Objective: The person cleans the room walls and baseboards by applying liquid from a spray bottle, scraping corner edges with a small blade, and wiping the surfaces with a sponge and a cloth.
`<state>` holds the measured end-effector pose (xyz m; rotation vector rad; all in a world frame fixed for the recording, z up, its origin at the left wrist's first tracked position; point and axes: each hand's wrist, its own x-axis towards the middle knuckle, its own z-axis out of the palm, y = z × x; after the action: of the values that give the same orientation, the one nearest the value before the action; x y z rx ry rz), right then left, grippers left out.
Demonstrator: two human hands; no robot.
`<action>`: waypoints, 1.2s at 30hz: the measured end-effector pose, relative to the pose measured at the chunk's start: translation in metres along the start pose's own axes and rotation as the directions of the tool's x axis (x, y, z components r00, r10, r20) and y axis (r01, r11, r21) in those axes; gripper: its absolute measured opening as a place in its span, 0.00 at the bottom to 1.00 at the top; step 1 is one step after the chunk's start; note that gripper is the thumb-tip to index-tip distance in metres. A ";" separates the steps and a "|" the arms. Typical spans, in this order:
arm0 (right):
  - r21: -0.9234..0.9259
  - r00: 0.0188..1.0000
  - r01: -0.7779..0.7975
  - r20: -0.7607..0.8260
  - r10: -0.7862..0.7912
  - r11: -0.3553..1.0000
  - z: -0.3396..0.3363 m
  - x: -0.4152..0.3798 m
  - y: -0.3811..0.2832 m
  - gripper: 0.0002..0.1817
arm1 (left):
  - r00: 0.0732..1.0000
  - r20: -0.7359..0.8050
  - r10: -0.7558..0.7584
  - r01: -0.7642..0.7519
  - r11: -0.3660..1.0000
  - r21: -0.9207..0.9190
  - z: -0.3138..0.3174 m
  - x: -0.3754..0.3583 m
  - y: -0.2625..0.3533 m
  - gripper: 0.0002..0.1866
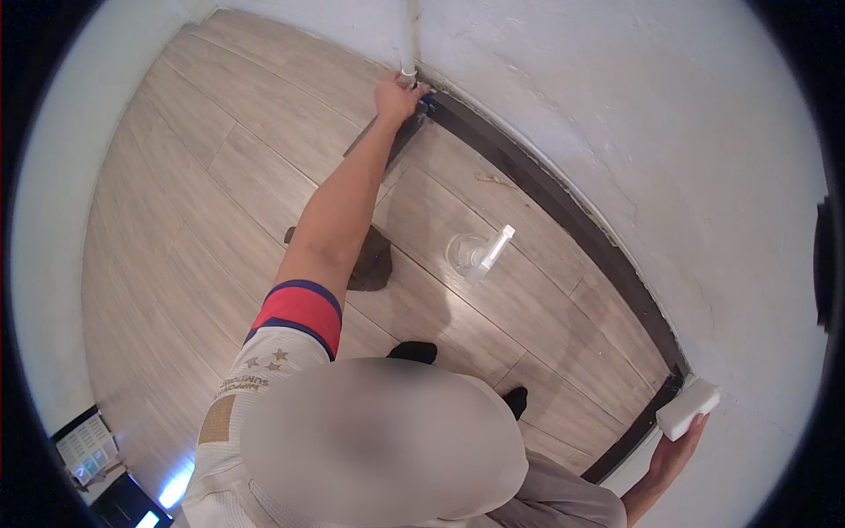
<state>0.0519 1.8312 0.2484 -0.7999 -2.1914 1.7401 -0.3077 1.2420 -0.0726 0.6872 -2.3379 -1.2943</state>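
My left hand [396,99] reaches to the foot of a white pipe [407,53] at the wall, beside the end of the dark baseboard [528,167]. Its fingers are partly spread around the pipe's base, near something small and blue; whether they grip anything is too small to tell. At the lower right my right hand [673,453] holds a white block [688,408], like a sponge, against or close to the wall above the baseboard. A clear spray bottle [480,255] with a white top is on the wooden floor between my hands.
A brown object [373,261] is on the floor, partly behind my left arm. A dark flat piece [407,136] lies below my left hand. My black-covered feet [412,352] show near the middle. At the lower left are a printed sheet [86,447] and a dark device [132,503].
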 end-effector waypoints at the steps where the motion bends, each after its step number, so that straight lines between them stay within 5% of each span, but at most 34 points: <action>1: 0.003 1.000 0.002 0.001 -0.002 1.000 -0.001 0.000 0.000 0.40 | 0.998 -0.010 0.061 -0.061 0.998 0.028 -0.001 -0.004 0.006 0.33; 4: -0.004 1.000 0.001 0.010 -0.001 1.000 -0.005 0.002 0.002 0.40 | 0.987 -0.060 0.152 -0.154 0.988 -0.026 0.005 -0.006 -0.015 0.35; 7: -0.003 1.000 -0.017 -0.007 0.017 1.000 -0.004 0.002 0.003 0.40 | 0.897 -0.019 0.442 -0.399 0.826 0.399 -0.017 -0.033 0.001 0.27; 13: 0.015 1.000 -0.010 0.012 0.009 1.000 -0.004 0.003 0.004 0.40 | 0.856 -0.020 0.517 -0.478 0.805 0.352 -0.017 -0.044 0.010 0.14; 16: 0.013 1.000 -0.014 0.011 0.014 1.000 -0.004 0.004 0.003 0.40 | 0.840 0.222 0.494 -0.540 0.726 0.426 -0.018 -0.030 0.012 0.08; 22: 0.023 1.000 -0.012 -0.015 0.012 1.000 -0.006 0.000 0.004 0.40 | 0.785 0.398 0.474 -0.610 0.701 0.370 -0.023 0.008 0.001 0.10; 31: 0.003 1.000 -0.012 0.028 0.012 1.000 0.000 0.003 0.000 0.41 | 0.820 0.369 0.438 -0.563 0.735 0.378 -0.025 0.000 0.005 0.11; 36: 0.014 1.000 -0.013 0.010 0.013 1.000 -0.004 0.005 0.004 0.40 | 0.695 0.351 0.627 -0.719 0.602 0.348 -0.025 -0.005 -0.009 0.13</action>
<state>0.0508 1.8375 0.2450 -0.8061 -2.1830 1.7669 -0.2880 1.2236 -0.0682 -0.2693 -2.6762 -0.4585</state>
